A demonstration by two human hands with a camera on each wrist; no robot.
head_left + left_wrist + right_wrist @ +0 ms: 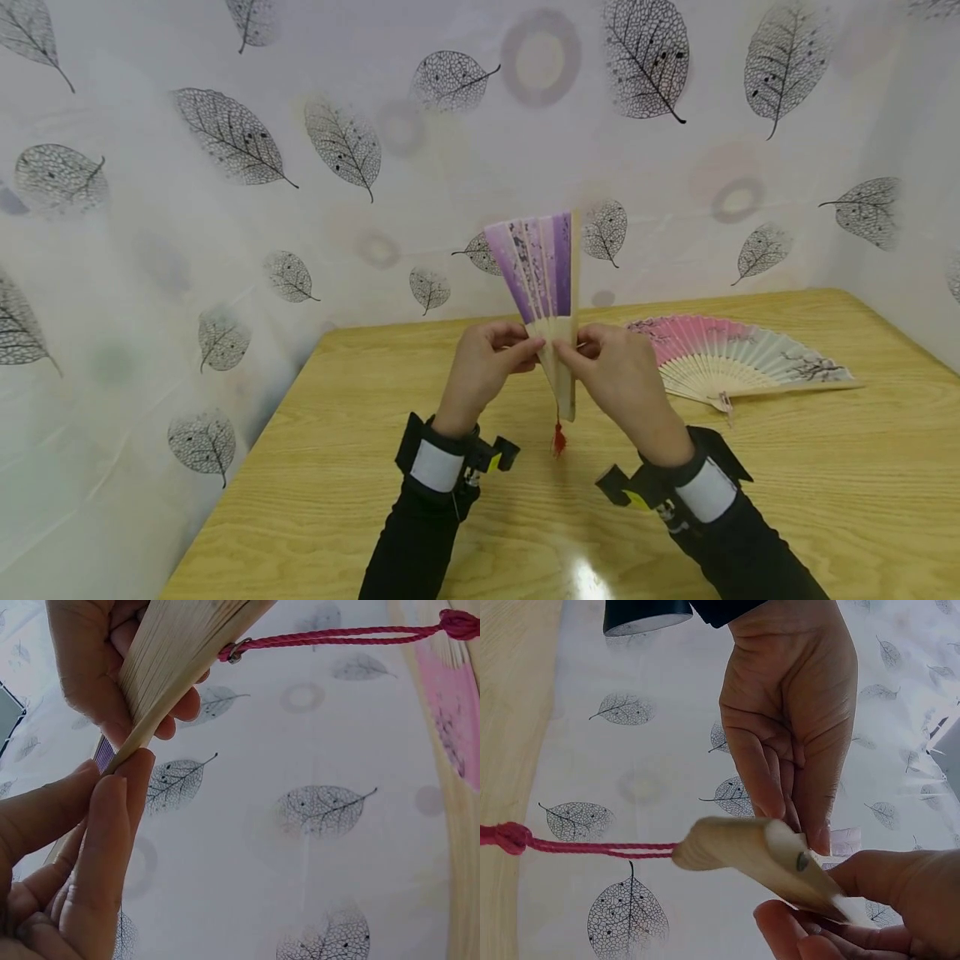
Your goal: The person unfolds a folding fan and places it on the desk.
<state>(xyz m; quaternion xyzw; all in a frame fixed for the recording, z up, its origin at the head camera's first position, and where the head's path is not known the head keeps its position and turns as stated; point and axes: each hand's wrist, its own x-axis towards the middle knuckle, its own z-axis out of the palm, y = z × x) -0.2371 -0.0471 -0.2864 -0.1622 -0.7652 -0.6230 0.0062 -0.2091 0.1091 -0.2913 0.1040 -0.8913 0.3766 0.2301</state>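
Note:
A purple folding fan (536, 271) with pale wooden ribs is held upright over the table, spread only a little. My left hand (487, 362) pinches its left outer rib between thumb and fingers. On the other side my right hand (618, 375) grips the right ribs, thumb in front. From the fan's lower end hangs a red tassel (558, 439); its cord (337, 636) shows in the left wrist view. The rib ends with a metal rivet (802, 861) appear in the right wrist view, between both hands.
A pink and white folding fan (720, 358) lies spread on the wooden table (360, 500), to the right behind my right hand. White cloth (300, 50) with printed leaves hangs behind and to the left of the table.

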